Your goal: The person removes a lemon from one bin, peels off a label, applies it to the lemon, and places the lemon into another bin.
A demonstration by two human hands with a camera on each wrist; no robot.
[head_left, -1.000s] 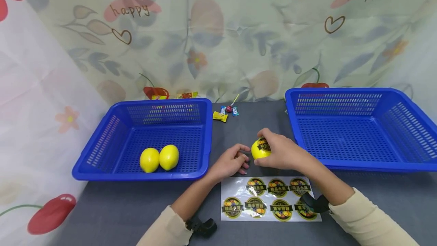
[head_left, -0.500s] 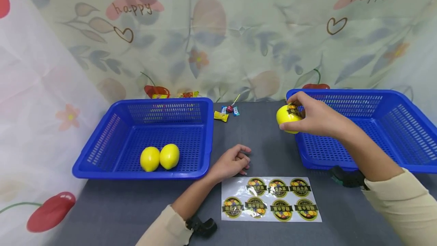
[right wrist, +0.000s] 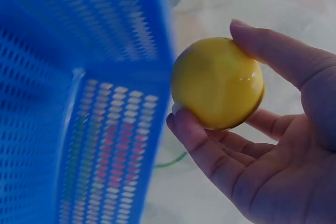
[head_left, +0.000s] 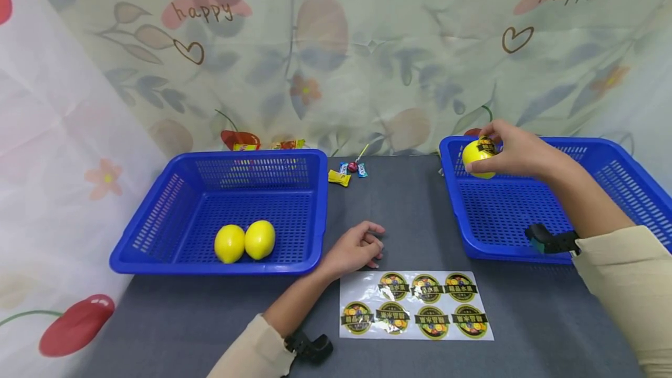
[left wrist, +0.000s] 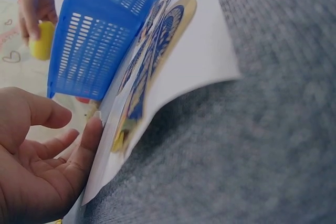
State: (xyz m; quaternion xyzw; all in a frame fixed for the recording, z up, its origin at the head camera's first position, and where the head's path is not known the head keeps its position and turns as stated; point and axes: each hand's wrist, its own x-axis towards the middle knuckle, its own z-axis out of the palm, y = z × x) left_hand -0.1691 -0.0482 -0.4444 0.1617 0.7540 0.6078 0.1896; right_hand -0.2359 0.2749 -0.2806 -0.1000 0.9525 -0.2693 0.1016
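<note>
My right hand [head_left: 520, 150] pinches a yellow lemon [head_left: 476, 159] between thumb and fingers, over the back left part of the right blue basket [head_left: 525, 255]. A dark round sticker [head_left: 487, 146] shows on the lemon's upper side in the head view. In the right wrist view the lemon [right wrist: 218, 82] appears beside the basket's wall [right wrist: 113, 140]. My left hand [head_left: 354, 251] rests on the table with loosely bent fingers and holds nothing. Just in front of it lies a white sheet of round stickers [head_left: 415, 307]; in the left wrist view its edge [left wrist: 157, 106] is lifted and curved.
A second blue basket [head_left: 217, 269] stands at the left with two lemons [head_left: 259, 240] inside. Small wrapped candies [head_left: 339, 178] and a lollipop [head_left: 353, 166] lie at the back between the baskets. A patterned curtain [head_left: 367, 45] hangs behind the grey table [head_left: 399, 203].
My right hand has carried the lemon from beside the left hand, up and to the right, over the right basket. The left hand has stayed in place.
</note>
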